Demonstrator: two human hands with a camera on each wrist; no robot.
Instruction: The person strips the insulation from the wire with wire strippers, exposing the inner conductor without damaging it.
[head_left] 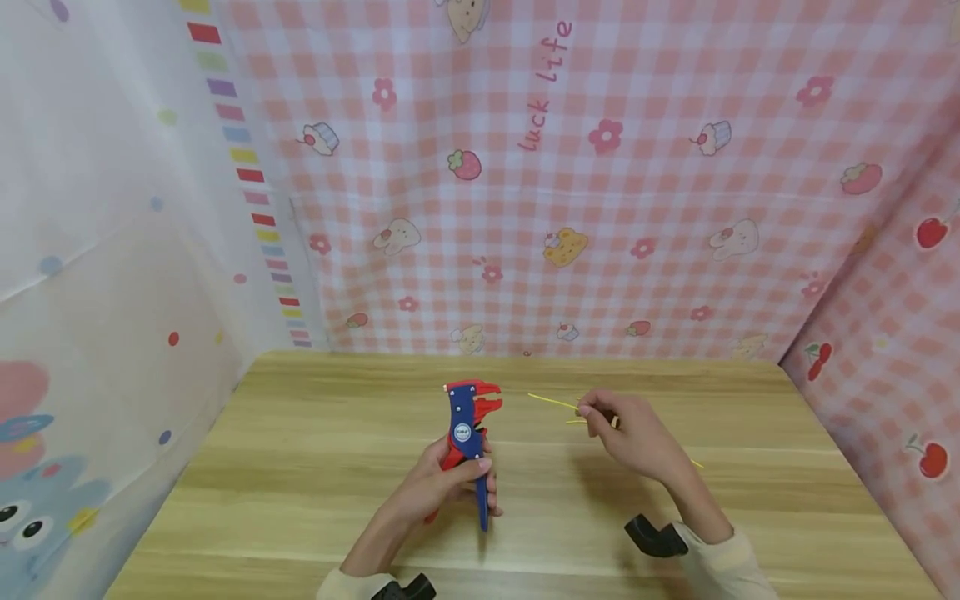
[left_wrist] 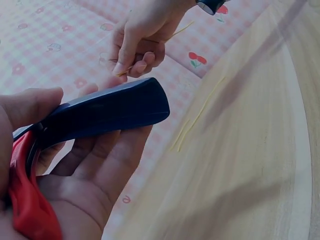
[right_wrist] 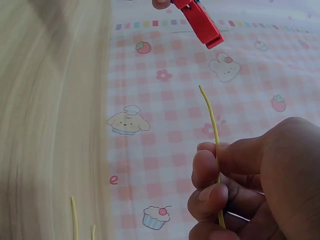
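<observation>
At the grip end of the blue-and-red wire stripper [head_left: 462, 417], the left hand [head_left: 431, 490] is wrapped around the handles, thumb lying across the blue one; the tool's red jaws stand parted and face right. To the right of the stripper, the right hand [head_left: 630, 433] pinches a thin yellow wire [head_left: 551, 401] between thumb and forefinger, its remaining fingers curled; the wire's free end points toward the jaws, apart from them. Also right of the stripper, two loose yellow wires [left_wrist: 205, 107] lie on the tabletop [head_left: 300, 467].

Probable faults: the slender wire, already slightly bowed, could buckle against a jaw edge if offered off-line; a slackened pinch could let it slip; an early squeeze of the handles could close the mouth before the tip enters.

Materials: the stripper's blue handle is smooth and blunt-ended, the red one a curved moulding, the body a flat, riveted blue plate bearing a round pale badge. Beneath the stripper runs streaked wood grain; behind it hangs softly rippled pink gingham cloth [head_left: 525, 208].
</observation>
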